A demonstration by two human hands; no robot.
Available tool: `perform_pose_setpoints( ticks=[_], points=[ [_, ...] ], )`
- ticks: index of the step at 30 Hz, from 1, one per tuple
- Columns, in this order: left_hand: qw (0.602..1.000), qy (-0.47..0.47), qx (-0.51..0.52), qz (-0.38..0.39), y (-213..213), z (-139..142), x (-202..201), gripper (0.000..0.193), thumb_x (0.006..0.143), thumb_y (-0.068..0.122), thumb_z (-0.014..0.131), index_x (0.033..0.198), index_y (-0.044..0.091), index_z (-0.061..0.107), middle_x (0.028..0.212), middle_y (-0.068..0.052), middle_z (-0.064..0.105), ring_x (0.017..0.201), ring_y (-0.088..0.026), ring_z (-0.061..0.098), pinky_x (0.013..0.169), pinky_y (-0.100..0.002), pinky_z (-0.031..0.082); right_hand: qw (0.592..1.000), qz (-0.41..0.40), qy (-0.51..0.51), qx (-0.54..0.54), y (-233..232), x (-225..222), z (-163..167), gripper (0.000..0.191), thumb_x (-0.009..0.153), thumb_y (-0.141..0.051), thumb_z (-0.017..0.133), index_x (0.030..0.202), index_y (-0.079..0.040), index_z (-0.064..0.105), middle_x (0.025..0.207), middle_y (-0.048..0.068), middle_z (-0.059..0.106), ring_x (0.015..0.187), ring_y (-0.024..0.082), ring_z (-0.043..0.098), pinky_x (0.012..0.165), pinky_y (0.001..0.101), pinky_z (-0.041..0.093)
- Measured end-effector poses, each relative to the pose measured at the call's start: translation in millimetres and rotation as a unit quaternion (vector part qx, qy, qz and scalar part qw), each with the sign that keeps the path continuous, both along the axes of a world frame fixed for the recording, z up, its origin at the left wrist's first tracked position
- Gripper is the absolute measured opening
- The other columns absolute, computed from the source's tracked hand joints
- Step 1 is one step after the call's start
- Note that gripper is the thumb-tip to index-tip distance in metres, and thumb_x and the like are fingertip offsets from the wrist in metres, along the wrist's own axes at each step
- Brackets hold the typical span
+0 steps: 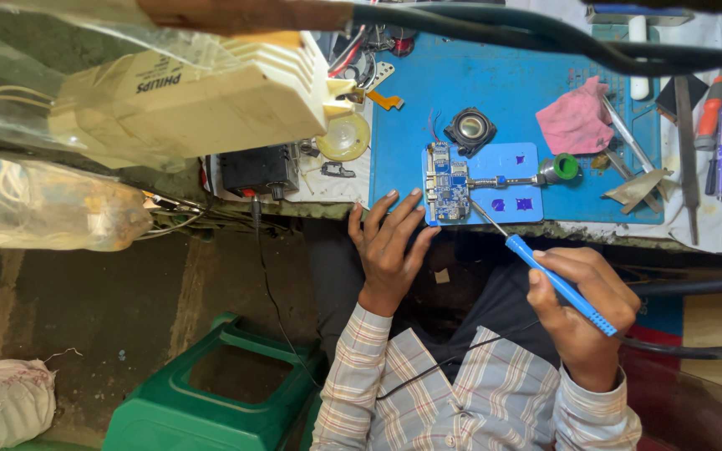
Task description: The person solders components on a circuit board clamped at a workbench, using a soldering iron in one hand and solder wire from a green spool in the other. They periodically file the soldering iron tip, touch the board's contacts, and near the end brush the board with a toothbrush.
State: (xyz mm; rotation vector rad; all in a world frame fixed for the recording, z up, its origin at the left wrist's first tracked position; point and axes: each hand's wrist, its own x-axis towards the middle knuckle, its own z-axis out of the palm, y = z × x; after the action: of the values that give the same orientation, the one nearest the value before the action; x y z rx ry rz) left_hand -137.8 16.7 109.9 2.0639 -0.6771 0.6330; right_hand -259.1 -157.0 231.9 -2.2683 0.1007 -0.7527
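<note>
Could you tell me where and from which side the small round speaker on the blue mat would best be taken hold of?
Probably by its outer dark frame, pinched from above across two opposite edges. The speaker lies flat on the blue mat with its cone facing up, so fingers should stay off the centre. Coming from its far side seems freest: thin wires run beside its near-left edge, and the circuit board lies just below.

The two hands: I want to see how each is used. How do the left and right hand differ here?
The left hand lies open, fingers spread at the edge of the blue circuit board; the right hand is closed around a blue-handled soldering iron. The left touches the board; the right stays off it, only the iron's tip reaching there. Both come from checked sleeves.
</note>
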Motion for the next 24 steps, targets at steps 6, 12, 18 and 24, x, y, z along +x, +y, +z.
perform_pose_setpoints(
  ticks=[6,12,18,24],
  points=[
    [1.0,0.0,-0.005,0.0,-1,-1,0,0.026,0.093,0.024,0.081,0.114,0.012,0.073,0.133,0.0,0.071,0.137,-0.023,0.055,0.126,-0.046,0.015,1.0,0.003,0.021,0.008,4,0,11,0.015,0.095,-0.006,0.073,0.105,0.004,0.068,0.1,0.017,0.07,0.079,0.02,0.07,0.069,0.0274,0.055],
    [1.0,0.003,-0.005,-0.003,0,-1,0,0.026,0.093,0.024,0.081,0.114,0.011,0.073,0.134,-0.001,0.071,0.137,-0.023,0.054,0.126,-0.046,0.015,1.0,0.009,0.027,0.001,8,3,18,0.015,0.093,-0.003,0.073,0.105,0.004,0.068,0.101,0.017,0.071,0.08,0.02,0.07,0.07,0.0277,0.055],
    [1.0,-0.002,-0.005,-0.002,1,0,-1,0.027,0.093,0.024,0.082,0.115,0.012,0.073,0.134,0.001,0.07,0.137,-0.023,0.054,0.126,-0.046,0.016,0.999,-0.006,0.049,0.006,11,2,25,0.014,0.092,-0.001,0.073,0.104,0.004,0.069,0.099,0.016,0.071,0.078,0.019,0.07,0.068,0.0269,0.054],
    [1.0,-0.005,0.007,-0.002,1,1,-2,0.026,0.094,0.022,0.081,0.115,0.011,0.073,0.135,-0.001,0.07,0.137,-0.024,0.054,0.126,-0.046,0.016,0.997,-0.006,0.074,0.005,15,3,35,0.016,0.089,0.0,0.074,0.103,0.004,0.069,0.098,0.015,0.071,0.079,0.019,0.069,0.069,0.0285,0.053]
  ],
)
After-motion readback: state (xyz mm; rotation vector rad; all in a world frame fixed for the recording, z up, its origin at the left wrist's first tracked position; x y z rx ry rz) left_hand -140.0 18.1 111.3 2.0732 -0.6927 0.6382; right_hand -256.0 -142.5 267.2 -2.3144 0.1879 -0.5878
